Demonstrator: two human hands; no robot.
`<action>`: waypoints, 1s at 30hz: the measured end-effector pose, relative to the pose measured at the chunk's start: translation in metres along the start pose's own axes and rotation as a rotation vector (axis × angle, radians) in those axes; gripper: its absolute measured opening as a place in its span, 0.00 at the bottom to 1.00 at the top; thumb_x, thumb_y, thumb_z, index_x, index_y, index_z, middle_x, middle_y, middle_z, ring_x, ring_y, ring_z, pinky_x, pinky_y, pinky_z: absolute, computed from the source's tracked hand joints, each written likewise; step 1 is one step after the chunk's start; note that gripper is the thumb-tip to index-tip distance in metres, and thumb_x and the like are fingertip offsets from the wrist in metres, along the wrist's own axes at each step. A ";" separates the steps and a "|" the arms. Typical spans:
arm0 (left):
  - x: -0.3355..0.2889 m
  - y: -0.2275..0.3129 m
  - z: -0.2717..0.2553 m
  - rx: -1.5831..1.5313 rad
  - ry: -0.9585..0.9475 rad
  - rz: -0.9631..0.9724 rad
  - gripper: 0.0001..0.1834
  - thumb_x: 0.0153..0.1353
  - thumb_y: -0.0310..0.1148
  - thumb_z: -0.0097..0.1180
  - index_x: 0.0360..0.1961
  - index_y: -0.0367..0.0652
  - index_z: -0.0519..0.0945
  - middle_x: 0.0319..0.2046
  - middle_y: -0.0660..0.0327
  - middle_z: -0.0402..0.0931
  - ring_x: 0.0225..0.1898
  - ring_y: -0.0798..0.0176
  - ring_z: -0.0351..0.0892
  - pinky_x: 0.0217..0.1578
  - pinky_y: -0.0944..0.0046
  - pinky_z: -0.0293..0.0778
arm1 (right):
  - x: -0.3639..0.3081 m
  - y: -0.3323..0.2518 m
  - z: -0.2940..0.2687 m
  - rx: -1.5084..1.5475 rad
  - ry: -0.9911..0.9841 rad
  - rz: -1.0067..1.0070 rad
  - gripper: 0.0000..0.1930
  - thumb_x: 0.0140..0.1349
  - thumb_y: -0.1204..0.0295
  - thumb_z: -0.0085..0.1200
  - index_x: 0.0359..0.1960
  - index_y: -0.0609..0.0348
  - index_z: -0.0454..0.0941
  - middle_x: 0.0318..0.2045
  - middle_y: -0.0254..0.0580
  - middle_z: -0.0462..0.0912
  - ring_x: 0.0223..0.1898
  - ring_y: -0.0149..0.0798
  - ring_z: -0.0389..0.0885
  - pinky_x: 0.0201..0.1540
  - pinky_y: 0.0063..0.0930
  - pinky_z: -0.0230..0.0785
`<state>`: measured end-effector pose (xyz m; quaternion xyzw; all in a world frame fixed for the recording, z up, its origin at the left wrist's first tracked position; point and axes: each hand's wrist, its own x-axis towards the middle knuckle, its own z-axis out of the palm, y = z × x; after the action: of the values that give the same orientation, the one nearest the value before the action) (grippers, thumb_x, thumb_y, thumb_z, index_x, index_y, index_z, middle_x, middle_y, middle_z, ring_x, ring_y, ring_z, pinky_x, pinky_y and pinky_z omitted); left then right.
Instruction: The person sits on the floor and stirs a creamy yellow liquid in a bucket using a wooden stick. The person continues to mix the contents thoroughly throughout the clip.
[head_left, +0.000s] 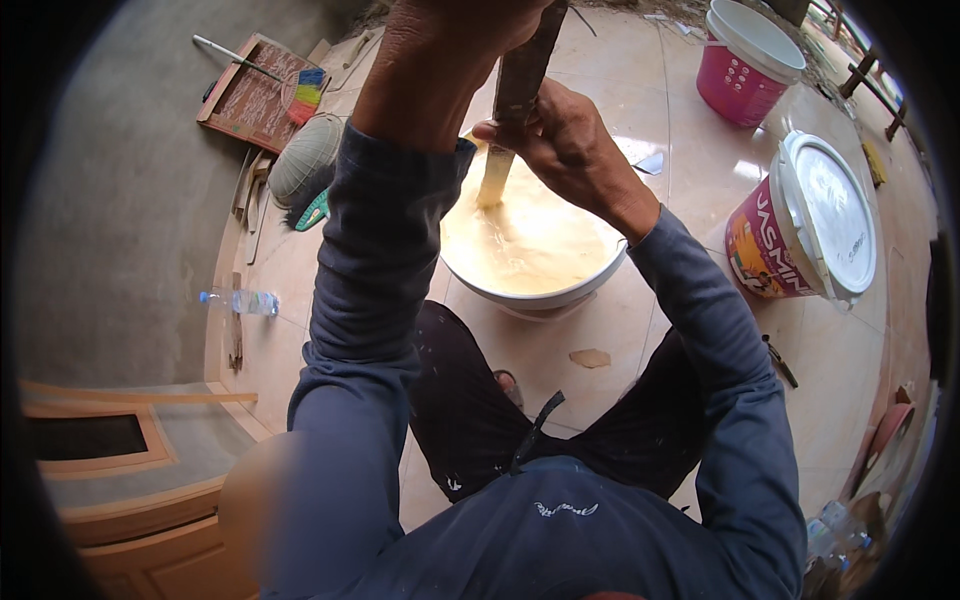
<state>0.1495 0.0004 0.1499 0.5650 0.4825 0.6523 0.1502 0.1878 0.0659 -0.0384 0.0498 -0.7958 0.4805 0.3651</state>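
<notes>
A flat wooden stick (525, 72) slants down into a white bucket (545, 298) between my legs. Cream-coloured paint (550, 235) fills the bucket, and the stick's lower end is dipped in it, with ripples around. Up at the top edge of the view, my left hand (465, 25) is closed round the stick's upper part; its fingers are partly cut off. Lower down, above the bucket's far right side, my right hand (570, 140) grips the stick, thumb across its face.
A lidded paint bucket (770, 235) stands at the right, with an open pink bucket (740, 80) behind it. Leftward are a water bottle (240, 302), a grey-green cap-like dome (308, 158), a colourful brush (303, 92) and a board (255, 110) by the wall. A dark tool (780, 362) lies right.
</notes>
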 end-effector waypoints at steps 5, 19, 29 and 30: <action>0.016 -0.042 -0.010 -0.002 0.036 0.112 0.26 0.72 0.56 0.58 0.21 0.54 0.70 0.12 0.75 0.61 0.11 0.78 0.59 0.12 0.71 0.60 | 0.011 0.037 -0.011 -0.139 0.051 0.024 0.16 0.65 0.66 0.67 0.45 0.60 0.73 0.33 0.49 0.82 0.35 0.51 0.84 0.40 0.42 0.75; 0.011 -0.164 -0.060 -0.273 0.187 -0.352 0.27 0.71 0.60 0.57 0.25 0.51 0.69 0.11 0.72 0.60 0.10 0.72 0.63 0.13 0.66 0.67 | -0.029 0.074 -0.010 -0.213 -0.280 0.452 0.17 0.66 0.61 0.63 0.46 0.61 0.75 0.36 0.53 0.86 0.41 0.55 0.85 0.45 0.45 0.75; -0.013 -0.036 -0.022 -0.140 0.141 -0.177 0.23 0.72 0.52 0.61 0.27 0.48 0.71 0.14 0.73 0.60 0.10 0.78 0.55 0.12 0.71 0.53 | -0.018 -0.004 -0.001 -0.003 -0.213 0.127 0.18 0.64 0.63 0.66 0.46 0.58 0.72 0.34 0.50 0.80 0.37 0.58 0.81 0.41 0.46 0.72; -0.020 -0.020 -0.021 -0.130 0.161 -0.174 0.22 0.72 0.50 0.60 0.26 0.49 0.71 0.13 0.73 0.60 0.10 0.78 0.54 0.11 0.72 0.51 | -0.015 -0.009 0.006 -0.020 -0.206 0.090 0.18 0.65 0.62 0.66 0.47 0.57 0.73 0.35 0.50 0.81 0.39 0.58 0.82 0.42 0.47 0.73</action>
<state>0.1306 -0.0143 0.1246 0.4558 0.4967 0.7101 0.2032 0.1995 0.0524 -0.0425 0.0596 -0.8353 0.4808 0.2600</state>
